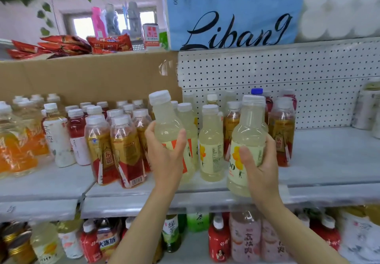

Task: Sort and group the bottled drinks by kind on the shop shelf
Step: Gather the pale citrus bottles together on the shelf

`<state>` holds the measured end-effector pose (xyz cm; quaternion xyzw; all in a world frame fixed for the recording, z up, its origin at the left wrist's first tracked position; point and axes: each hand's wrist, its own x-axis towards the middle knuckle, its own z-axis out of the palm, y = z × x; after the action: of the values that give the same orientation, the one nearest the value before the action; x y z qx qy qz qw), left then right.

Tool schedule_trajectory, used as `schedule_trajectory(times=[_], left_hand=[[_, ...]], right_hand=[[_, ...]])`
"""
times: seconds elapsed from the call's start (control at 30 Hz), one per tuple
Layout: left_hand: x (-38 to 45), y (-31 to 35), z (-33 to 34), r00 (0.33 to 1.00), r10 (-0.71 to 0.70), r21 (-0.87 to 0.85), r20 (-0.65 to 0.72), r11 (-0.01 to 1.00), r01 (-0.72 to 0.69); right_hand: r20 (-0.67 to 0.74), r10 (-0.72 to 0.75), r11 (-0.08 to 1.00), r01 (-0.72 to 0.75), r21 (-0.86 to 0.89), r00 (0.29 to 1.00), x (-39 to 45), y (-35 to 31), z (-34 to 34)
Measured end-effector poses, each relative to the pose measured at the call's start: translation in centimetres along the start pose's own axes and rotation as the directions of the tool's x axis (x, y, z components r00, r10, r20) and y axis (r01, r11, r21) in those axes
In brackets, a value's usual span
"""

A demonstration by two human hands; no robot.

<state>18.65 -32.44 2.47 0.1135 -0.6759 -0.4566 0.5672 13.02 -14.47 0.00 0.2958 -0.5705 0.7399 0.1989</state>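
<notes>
1. Head view, nearest: the right hand [260, 159] wraps a pale yellow bottle [247, 140] at the shelf [329, 161] front edge, tilted slightly, base near the lip.
2. Just beyond, the left hand [166, 152] grips a second pale bottle [166, 124], lifted and leaning left.
3. Behind stand matching pale bottles [211, 140], with gold-and-red bottles [115, 146] at left.
4. Judged step: gathering the pale kind. Next, both need setting upright beside the matching row.
</notes>
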Motion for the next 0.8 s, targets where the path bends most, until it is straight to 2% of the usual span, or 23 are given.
schedule_trajectory(times=[0.23,0.43,0.63,0.73,0.8], left_hand=[[-1.6,-1.4,3.0,0.999,0.022,0.062,0.027,0.998,-0.024],[-0.1,1.8,2.7,0.999,0.041,-0.030,0.005,0.999,-0.041],[10.0,10.8,1.2,0.990,0.137,-0.141,0.026,0.981,-0.132],[16.5,11.8,3.1,0.986,0.125,-0.099,0.111,0.989,-0.114],[20.4,11.0,5.0,0.978,0.054,-0.030,0.203,0.998,-0.049]], right_hand=[[-0.097,-0.021,1.000,0.019,-0.020,0.995,1.5,0.8,0.0],[-0.077,-0.006,1.000,0.003,-0.031,0.997,2.3,0.8,-0.5],[-0.091,-0.011,1.000,0.008,-0.026,0.996,3.5,0.3,-0.4],[-0.097,-0.012,1.000,0.011,-0.014,0.995,4.0,0.0,-0.2],[-0.107,0.000,1.000,-0.001,-0.010,0.994,4.4,-0.5,-0.1]])
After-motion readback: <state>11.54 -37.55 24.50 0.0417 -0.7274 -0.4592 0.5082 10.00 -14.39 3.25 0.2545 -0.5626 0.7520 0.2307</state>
